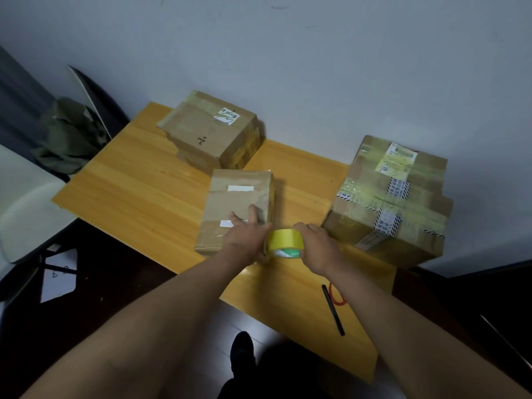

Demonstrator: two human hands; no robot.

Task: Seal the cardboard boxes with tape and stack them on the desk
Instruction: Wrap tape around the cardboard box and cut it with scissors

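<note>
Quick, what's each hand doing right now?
Left hand: open, fingers flat, pressing on the small box.
Right hand: closed round the yellow tape roll, holding it.

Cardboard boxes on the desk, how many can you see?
3. One cardboard box sits at the back of the desk, one small box lies in the middle under the left hand, one big box stands on the right.

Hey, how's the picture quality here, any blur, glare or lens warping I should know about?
Head view: wide-angle warping bows the desk edges and stretches the forearms; dim, soft light; mild glare on the taped large box; slight softness around the left hand, right hand and yellow tape roll.
</note>
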